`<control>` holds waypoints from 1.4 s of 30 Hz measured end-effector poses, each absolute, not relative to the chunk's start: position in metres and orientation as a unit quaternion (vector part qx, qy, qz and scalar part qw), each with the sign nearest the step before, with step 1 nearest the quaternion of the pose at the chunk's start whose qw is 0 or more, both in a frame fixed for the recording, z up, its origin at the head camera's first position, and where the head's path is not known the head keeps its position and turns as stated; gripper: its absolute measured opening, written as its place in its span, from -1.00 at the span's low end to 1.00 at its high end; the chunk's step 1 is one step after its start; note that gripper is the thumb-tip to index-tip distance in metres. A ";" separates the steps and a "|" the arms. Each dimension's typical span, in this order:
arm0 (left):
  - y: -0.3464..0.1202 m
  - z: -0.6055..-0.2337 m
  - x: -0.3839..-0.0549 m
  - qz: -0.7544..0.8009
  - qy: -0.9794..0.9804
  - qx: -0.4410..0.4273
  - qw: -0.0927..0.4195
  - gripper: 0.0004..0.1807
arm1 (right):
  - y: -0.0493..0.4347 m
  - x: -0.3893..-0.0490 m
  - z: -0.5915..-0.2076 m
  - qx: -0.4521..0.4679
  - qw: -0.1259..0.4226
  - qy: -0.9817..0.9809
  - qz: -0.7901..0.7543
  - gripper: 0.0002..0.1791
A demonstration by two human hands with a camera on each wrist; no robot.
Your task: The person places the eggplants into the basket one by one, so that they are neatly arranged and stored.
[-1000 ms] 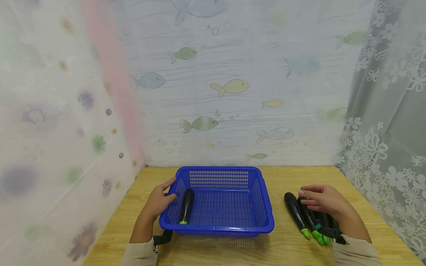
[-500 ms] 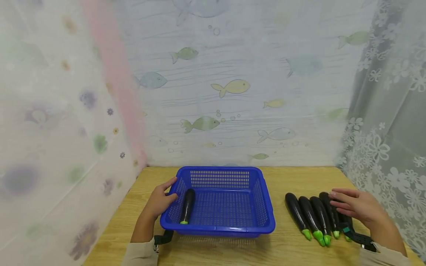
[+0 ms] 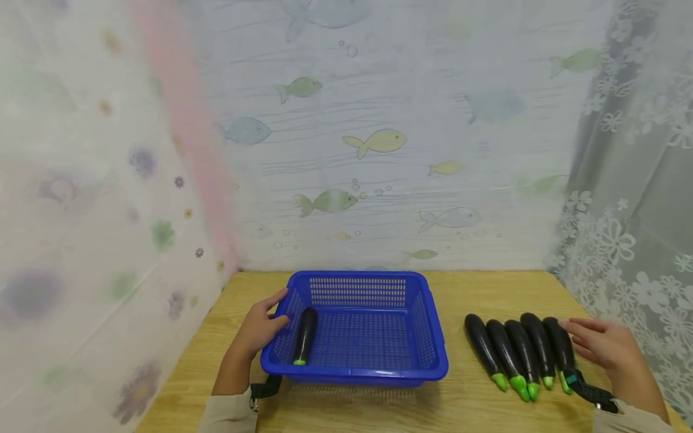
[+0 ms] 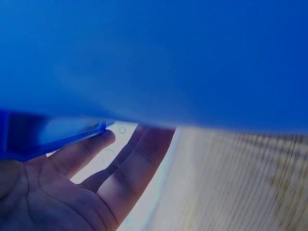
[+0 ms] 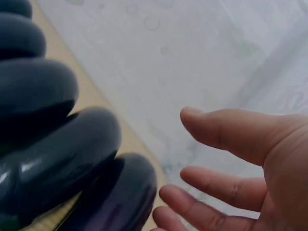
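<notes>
My left hand (image 3: pixel 262 325) grips the left rim of a blue plastic basket (image 3: pixel 354 373), thumb over the edge and other fingers outside it. In the left wrist view the basket wall (image 4: pixel 159 62) hides part of those fingers. One dark eggplant (image 3: pixel 305 337) lies inside, along the basket's left side. To the right, several eggplants lie side by side in a row on the table, green stem ends toward me. My right hand (image 3: pixel 609 346) is just right of the rightmost eggplant (image 3: pixel 559 344). Its thumb and fingers are spread, with nothing between them, in the right wrist view.
The light wooden table (image 3: pixel 455 409) carries the basket and the row. Behind it hangs a sheet printed with fish (image 3: pixel 376 141). A flower-patterned sheet (image 3: pixel 162 234) stands at the left, a lacy curtain (image 3: pixel 612 240) at the right. Each wrist wears a dark strap (image 3: pixel 595 394).
My right hand has moved right across the row of eggplants, from above them to beside the rightmost one, uncovering them. My left hand and the basket stay put.
</notes>
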State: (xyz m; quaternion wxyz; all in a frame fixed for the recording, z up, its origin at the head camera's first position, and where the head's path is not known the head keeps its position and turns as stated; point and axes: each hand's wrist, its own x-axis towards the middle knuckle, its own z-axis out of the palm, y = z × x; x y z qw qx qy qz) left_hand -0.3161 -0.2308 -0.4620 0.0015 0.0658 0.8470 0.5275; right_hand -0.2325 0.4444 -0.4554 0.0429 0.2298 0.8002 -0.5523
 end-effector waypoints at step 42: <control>-0.231 -0.461 -0.316 0.531 0.845 0.066 0.001 -0.22 | 0.451 -0.238 -0.463 0.281 0.035 0.810 -0.514 0.21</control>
